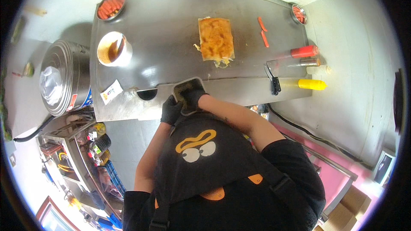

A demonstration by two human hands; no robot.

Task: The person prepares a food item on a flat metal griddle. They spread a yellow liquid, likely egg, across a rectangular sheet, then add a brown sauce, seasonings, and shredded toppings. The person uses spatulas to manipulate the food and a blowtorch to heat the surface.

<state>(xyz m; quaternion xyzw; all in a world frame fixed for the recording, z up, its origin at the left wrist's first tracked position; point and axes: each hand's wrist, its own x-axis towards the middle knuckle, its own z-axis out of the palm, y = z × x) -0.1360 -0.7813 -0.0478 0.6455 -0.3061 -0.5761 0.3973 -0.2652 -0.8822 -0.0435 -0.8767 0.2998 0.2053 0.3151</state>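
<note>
My black-gloved left hand [171,110] grips the left side of a rectangular container [175,94], held at the front edge of a steel griddle [160,16]. Inside the container is my gloved right hand [193,98]; its fingers and anything in them are hidden. Dark bits seem to lie at the container's bottom. Beyond it on the griddle lies a browned, sauce-coated rectangular flatbread [216,40], with pale shreds sticking out at its near edge. Two red sausage pieces, one farther [262,24] and one nearer [265,39], rest to its right.
Bowls of sausages stand at the back left [110,6] and back right [299,14]. A white tub of brown sauce [114,49] and a packet [111,92] are left. On the right lie black-handled scrapers [275,85], a red bottle [304,51] and a yellow bottle [311,84]. A round hole [147,94] interrupts the front ledge.
</note>
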